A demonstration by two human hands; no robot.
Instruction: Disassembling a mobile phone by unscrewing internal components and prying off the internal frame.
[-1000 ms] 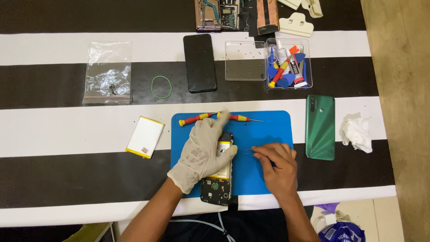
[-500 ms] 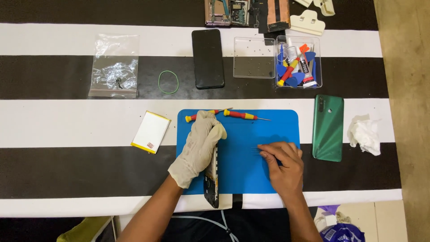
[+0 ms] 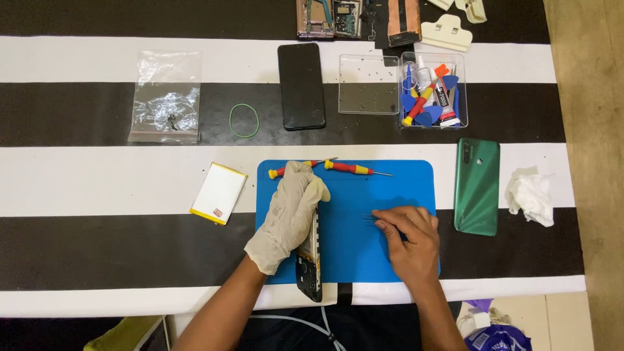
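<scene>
Tabletop: a striped black and white cloth [image 3: 97, 188] covers it, with a blue mat [image 3: 364, 253] near the person's side.
Left hand: the gloved left hand [image 3: 289, 214] has its grip closed around the opened phone [image 3: 311, 266].
What changed: a moment ago the phone lay flat with its insides facing up. Now it stands on its long edge on the blue mat, so we see only its thin side.
Where the phone is: on the left part of the mat, its lower end sticking out toward the person.
Right hand: the bare right hand [image 3: 409, 244] rests on the mat with its fingers pinched together on something thin and dark. It is too small to name. It has hardly moved.
What that tells us: the phone seems to be getting turned over while the other hand waits with its little tool.
Close by: two red and yellow screwdrivers [image 3: 356, 169] lie above the hands. A white battery [image 3: 218, 193] sits left of the mat, a green back cover [image 3: 476, 186] sits right.
</scene>
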